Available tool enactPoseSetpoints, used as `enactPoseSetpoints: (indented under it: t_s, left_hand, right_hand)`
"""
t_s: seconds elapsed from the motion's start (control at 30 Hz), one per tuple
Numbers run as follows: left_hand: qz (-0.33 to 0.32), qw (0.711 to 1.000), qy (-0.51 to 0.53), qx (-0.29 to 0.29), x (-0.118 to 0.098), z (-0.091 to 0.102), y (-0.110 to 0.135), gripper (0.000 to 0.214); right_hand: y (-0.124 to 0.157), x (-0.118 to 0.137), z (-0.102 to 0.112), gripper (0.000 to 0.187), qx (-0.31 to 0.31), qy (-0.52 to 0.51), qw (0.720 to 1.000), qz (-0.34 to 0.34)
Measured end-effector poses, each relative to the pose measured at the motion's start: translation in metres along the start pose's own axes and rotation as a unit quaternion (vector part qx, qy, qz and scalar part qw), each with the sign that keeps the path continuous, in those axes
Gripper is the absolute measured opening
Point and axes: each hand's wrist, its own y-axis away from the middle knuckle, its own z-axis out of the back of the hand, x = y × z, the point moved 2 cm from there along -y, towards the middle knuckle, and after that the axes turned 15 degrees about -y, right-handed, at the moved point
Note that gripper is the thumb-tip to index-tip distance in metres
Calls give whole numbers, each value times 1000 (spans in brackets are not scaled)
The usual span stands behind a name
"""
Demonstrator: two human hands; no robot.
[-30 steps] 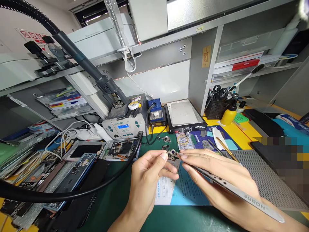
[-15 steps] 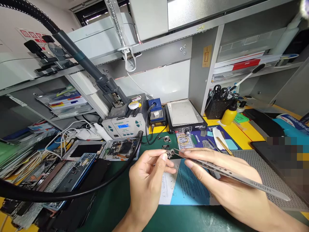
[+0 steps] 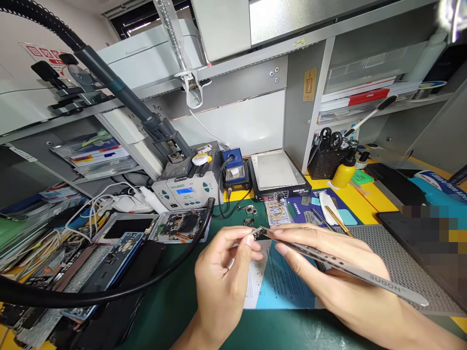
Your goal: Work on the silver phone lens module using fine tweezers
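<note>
Between its thumb and forefinger, my left hand (image 3: 226, 272) pinches a small metal camera module (image 3: 256, 233) at the centre of the view. My right hand (image 3: 339, 267) is closed around flat grey metal tweezers (image 3: 339, 265) marked SUGON. The tips of the tweezers meet the module's right edge; whether they grip it or only touch it is too small to tell. Just beyond my fingers another small module (image 3: 249, 222) lies on the green mat (image 3: 175, 287), and a similar metal piece (image 3: 250, 209) lies behind it. Below both hands is a blue and white printed sheet (image 3: 284, 287).
A hot-air station (image 3: 188, 189) and a hot plate (image 3: 279, 170) stand at the back. A black hose (image 3: 146, 291) arcs across the left side, over phone parts (image 3: 105, 272). To the right are a perforated grey mat (image 3: 394, 262), a yellow bottle (image 3: 343, 172) and a black pen holder (image 3: 326, 163).
My left hand has tilted the camera module, so its face with the round openings now shows less. The tweezers have shifted slightly left with my right hand, their tips still at the module.
</note>
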Motion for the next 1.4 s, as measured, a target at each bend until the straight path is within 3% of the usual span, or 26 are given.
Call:
enactPoseSetpoints:
  t_s: [0.4,0.7,0.97,1.4]
  left_hand:
    - [-128,990,-51,-8,10,1,0,12]
    - [-42,998,-37,25,5,5,-1,6]
    - [-9,999,11,45,8,6,-3,11]
    - [99,985,94,107,13,6,-9,17]
  right_hand:
    - [1,1,1,26,7,7,1000,28]
    - [5,-4,-1,29,9,-2,999,35]
    - [8,-6,0,32,4,1,1000,18]
    - [7,-5,0,32,15,-8,1000,26]
